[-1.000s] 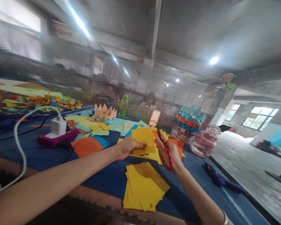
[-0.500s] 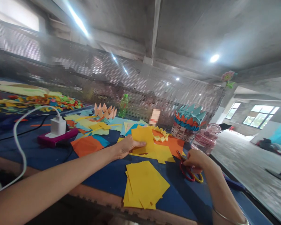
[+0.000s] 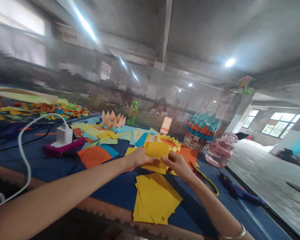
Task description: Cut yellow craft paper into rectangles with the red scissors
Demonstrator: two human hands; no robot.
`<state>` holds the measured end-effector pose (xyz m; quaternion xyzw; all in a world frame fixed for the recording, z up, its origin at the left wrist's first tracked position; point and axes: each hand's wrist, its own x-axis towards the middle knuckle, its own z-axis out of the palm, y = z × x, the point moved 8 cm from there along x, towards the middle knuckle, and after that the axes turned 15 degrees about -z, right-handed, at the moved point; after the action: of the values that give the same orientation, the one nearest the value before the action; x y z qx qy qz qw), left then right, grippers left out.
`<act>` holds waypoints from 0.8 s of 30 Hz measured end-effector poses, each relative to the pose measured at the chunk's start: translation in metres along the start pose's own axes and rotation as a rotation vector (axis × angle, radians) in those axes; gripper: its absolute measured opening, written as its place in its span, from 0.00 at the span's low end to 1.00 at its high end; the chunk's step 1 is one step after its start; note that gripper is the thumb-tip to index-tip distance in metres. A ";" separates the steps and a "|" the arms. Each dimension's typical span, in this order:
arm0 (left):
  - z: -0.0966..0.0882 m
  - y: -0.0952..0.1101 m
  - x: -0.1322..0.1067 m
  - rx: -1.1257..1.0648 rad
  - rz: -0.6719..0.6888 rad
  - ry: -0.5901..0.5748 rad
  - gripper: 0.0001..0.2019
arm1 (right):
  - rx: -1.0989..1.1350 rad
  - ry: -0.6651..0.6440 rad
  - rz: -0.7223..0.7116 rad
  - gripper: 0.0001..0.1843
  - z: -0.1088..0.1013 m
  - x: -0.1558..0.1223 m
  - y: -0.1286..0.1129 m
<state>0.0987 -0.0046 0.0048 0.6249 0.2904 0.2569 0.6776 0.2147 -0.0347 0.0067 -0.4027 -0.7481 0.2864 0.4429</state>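
Between my two hands a sheet of yellow paper (image 3: 156, 150) is held up over the table. My left hand (image 3: 137, 158) pinches its left edge, with the thumb across the front. At the right edge my right hand (image 3: 176, 164) grips the same sheet, thumb in front and fingers partly hidden behind. Just below lies a loose stack of yellow paper squares (image 3: 156, 198). The scissors (image 3: 207, 180) rest on the table beside my right forearm, which covers part of them.
A glue gun (image 3: 240, 191) lies near the right edge. A pink jar (image 3: 220, 151) and a paper-decorated basket (image 3: 200, 133) stand back right. Further left are orange paper (image 3: 95, 156), a peach paper crown (image 3: 113, 119), a green bottle (image 3: 133, 113) and a white charger (image 3: 64, 135) with its cable.
My right hand has let go of the scissors, which now lie on the table, and has moved left to take the right side of the yellow paper.
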 end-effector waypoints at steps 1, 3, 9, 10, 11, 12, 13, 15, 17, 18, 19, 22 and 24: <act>0.001 0.000 0.000 0.019 -0.006 -0.006 0.27 | -0.001 0.008 -0.009 0.22 0.001 0.000 -0.001; 0.002 -0.003 0.000 0.042 -0.059 0.001 0.26 | 0.009 0.040 0.004 0.22 -0.002 -0.001 0.001; -0.018 -0.006 0.005 0.046 -0.164 0.165 0.22 | 0.068 0.043 0.121 0.21 -0.012 -0.005 0.007; -0.020 -0.003 0.005 0.055 -0.145 0.177 0.21 | 0.071 0.009 0.132 0.21 -0.011 -0.006 0.007; -0.022 -0.001 0.005 0.071 -0.127 0.195 0.20 | 0.074 -0.020 0.141 0.21 -0.009 -0.007 0.007; -0.025 0.001 0.004 0.090 -0.117 0.218 0.19 | 0.073 -0.034 0.148 0.21 -0.009 -0.007 0.007; -0.027 0.003 0.004 0.107 -0.120 0.242 0.18 | 0.067 -0.032 0.155 0.21 -0.010 -0.008 0.007; -0.029 0.004 0.002 0.123 -0.144 0.274 0.16 | 0.034 0.019 0.165 0.21 -0.017 -0.008 0.009; -0.029 0.004 0.001 0.122 -0.177 0.282 0.14 | -0.009 0.092 0.157 0.21 -0.029 -0.007 0.010; -0.029 0.004 0.000 0.125 -0.191 0.280 0.13 | -0.025 0.130 0.144 0.21 -0.035 -0.006 0.010; -0.029 0.004 0.000 0.130 -0.203 0.279 0.13 | -0.035 0.169 0.131 0.21 -0.042 -0.006 0.010; -0.027 0.001 -0.001 0.150 -0.244 0.233 0.14 | -0.037 0.335 0.100 0.20 -0.064 -0.008 0.010; -0.020 -0.002 -0.001 0.183 -0.266 0.132 0.14 | -0.042 0.450 0.081 0.19 -0.077 -0.012 0.008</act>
<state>0.0843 0.0084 0.0018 0.6219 0.4365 0.1780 0.6252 0.2893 -0.0350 0.0293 -0.4955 -0.6194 0.1914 0.5781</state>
